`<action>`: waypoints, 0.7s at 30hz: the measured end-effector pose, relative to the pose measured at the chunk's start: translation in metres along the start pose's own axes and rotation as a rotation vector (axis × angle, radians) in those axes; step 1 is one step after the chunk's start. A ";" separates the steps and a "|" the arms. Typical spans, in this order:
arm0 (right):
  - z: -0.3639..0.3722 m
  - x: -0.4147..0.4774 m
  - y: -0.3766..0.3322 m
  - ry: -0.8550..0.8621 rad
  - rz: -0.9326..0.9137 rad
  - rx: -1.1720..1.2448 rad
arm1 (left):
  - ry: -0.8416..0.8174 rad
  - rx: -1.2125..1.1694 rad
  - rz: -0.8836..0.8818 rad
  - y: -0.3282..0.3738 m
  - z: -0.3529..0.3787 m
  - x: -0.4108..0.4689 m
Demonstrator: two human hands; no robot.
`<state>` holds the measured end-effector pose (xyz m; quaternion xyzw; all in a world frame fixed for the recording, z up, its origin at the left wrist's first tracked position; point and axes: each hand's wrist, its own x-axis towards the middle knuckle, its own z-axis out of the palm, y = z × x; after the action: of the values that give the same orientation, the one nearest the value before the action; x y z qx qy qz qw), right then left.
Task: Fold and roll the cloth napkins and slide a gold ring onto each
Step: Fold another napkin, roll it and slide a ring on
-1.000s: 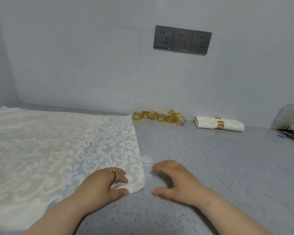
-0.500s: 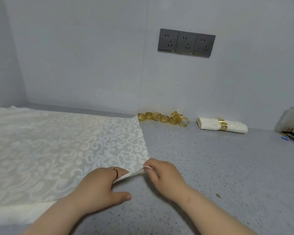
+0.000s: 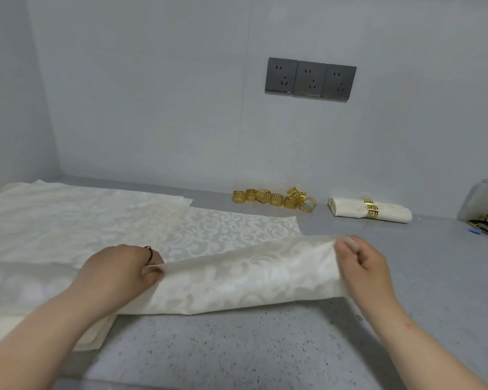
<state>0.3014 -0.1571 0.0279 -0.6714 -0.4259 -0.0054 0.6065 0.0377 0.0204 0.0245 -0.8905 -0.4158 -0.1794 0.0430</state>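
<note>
You are facing a pale wall (image 3: 152, 108) carrying three dark sockets (image 3: 310, 78) in a row. A grey speckled tabletop (image 3: 237, 350) is meeting it below, and a side wall (image 3: 9, 94) is closing the left corner.

Right hand (image 3: 361, 266): now off the grey speckled counter (image 3: 265, 350), pinches the corner of the cream patterned cloth napkin (image 3: 237, 280), and sits further right.
Left hand (image 3: 119, 273): no longer rests on the corner; pinches the near edge.
Napkin: near edge is now lifted and stretched between both hands.
</note>
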 end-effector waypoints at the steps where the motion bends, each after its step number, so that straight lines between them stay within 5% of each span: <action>1: -0.006 0.000 0.001 0.050 -0.003 0.037 | 0.007 -0.004 0.003 -0.001 0.000 0.001; 5: -0.025 0.002 0.012 0.062 0.084 -0.066 | -0.033 -0.035 0.006 0.000 0.013 0.011; 12: -0.041 0.003 0.048 -0.222 0.365 -0.414 | -0.155 -0.154 0.072 0.025 0.050 0.020; 21: -0.090 -0.001 0.053 -0.378 0.277 -0.883 | -0.119 -0.041 0.291 0.075 0.055 0.007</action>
<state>0.3768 -0.2261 0.0082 -0.9036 -0.3922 0.0170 0.1717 0.1140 -0.0108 -0.0187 -0.9511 -0.2806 -0.1266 0.0256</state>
